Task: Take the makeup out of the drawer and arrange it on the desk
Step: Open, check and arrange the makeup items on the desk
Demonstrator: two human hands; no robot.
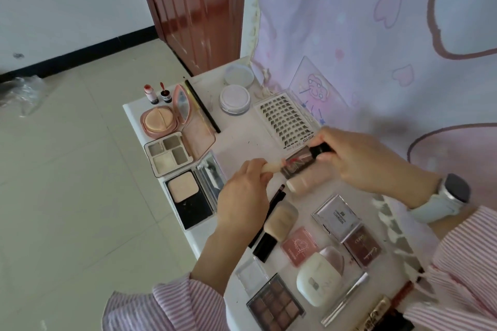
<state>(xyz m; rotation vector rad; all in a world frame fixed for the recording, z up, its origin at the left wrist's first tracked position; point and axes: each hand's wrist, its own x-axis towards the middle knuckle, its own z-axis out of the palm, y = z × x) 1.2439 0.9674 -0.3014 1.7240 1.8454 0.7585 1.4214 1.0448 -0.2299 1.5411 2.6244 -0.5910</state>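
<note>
Above the middle of the white desk (pixel 236 140) I hold a foundation tube (pixel 294 166) with a dark label and black cap between both hands. My left hand (pixel 243 191) grips its beige end; my right hand (pixel 357 161) grips the black cap end. Just below the tube lies a beige bottle (pixel 301 183). Makeup lies spread over the desk: a lash tray (pixel 285 118), a pink cushion compact (pixel 158 122), a four-pan palette (pixel 168 154), a powder compact (pixel 188 196), a square foundation bottle (pixel 277 226) and an eyeshadow palette (pixel 275 303). No drawer is in view.
Two small lip bottles (pixel 158 95) stand at the far left corner, round jars (pixel 234 99) at the back. Blush compacts (pixel 336 217) and a white case (pixel 317 279) lie near me. A pink curtain (pixel 376 35) hangs along the right; tiled floor (pixel 67 169) lies left of the desk edge.
</note>
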